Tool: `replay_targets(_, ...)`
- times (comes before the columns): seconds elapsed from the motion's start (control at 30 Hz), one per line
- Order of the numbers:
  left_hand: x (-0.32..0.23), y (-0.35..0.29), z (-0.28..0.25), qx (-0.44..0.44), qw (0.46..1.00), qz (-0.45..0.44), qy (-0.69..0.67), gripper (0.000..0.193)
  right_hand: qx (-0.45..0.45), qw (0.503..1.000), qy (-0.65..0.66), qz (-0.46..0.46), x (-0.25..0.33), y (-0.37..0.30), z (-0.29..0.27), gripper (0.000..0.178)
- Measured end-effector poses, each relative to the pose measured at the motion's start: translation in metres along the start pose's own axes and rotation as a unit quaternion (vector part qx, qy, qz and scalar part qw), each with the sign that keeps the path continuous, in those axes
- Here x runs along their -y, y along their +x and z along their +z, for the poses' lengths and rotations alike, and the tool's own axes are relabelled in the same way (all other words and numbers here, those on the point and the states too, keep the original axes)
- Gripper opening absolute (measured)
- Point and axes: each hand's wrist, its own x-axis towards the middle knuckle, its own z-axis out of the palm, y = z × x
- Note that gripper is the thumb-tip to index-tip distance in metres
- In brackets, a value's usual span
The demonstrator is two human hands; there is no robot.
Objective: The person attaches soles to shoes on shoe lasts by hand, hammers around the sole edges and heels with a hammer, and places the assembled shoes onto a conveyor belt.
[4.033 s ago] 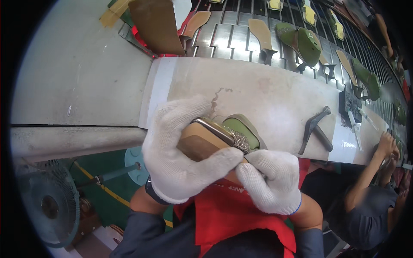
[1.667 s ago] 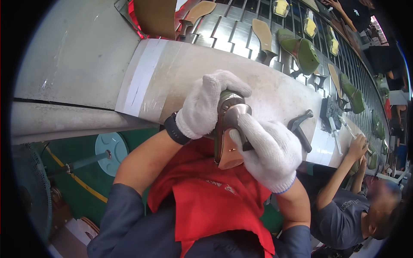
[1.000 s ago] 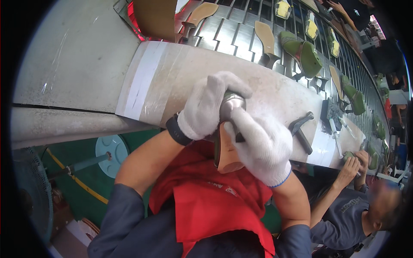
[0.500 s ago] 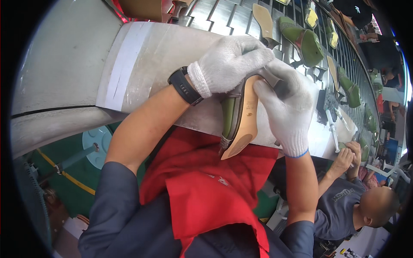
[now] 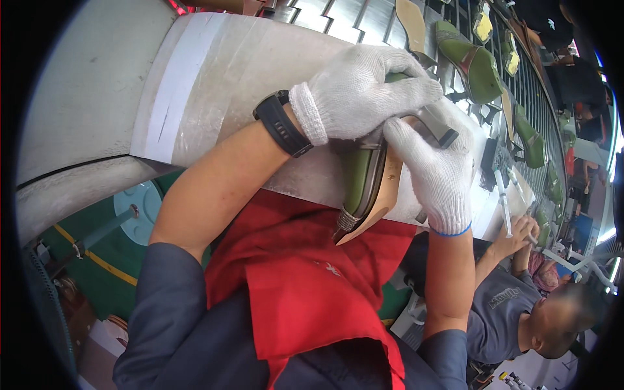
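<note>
A green heeled shoe with a tan sole lies on its side between my hands, toe toward me and a glittery band near the toe. My left hand, in a white knit glove, is closed over the rear part of the shoe, its fingertips near the heel base. My right hand, gloved too, grips the shoe by the heel end, with the thumb against the sole edge. The dark-tipped heel sticks out across the right palm. The back of the shoe is mostly hidden by my gloves.
Beyond my hands runs a slatted metal conveyor carrying several green shoes and a tan-soled shoe. White syringe-like tools lie at the right. A co-worker sits there, hands near the bench. A pale blue round stool stands left.
The shoe has rolled, showing more green upper and less sole, and its heel now shows in my right palm. My left hand has moved right and slightly farther over the shoe.
</note>
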Motion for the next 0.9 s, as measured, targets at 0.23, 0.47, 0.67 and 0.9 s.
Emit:
replay_targets(0.23, 0.004, 0.001, 0.001, -0.002, 1.0, 0.014, -0.023, 0.027, -0.057, 0.982, -0.166, -0.068, -0.004, -0.002, 0.0, 0.041)
replay_targets(0.47, -0.002, -0.002, 0.0, -0.027, 0.999, 0.015, 0.021, 0.026, 0.067, 0.979, -0.019, 0.19, 0.008, -0.018, -0.017, 0.036)
replay_targets(0.67, 0.007, -0.003, 0.003, -0.049, 0.997, 0.035, 0.039, 0.026, 0.077, 0.979, -0.052, 0.179, 0.007, -0.013, -0.014, 0.037)
replay_targets(0.9, 0.007, -0.001, 0.005, -0.06, 0.995, 0.032, 0.075, 0.029, -0.042, 0.997, 0.054, 0.045, -0.006, -0.016, 0.018, 0.04)
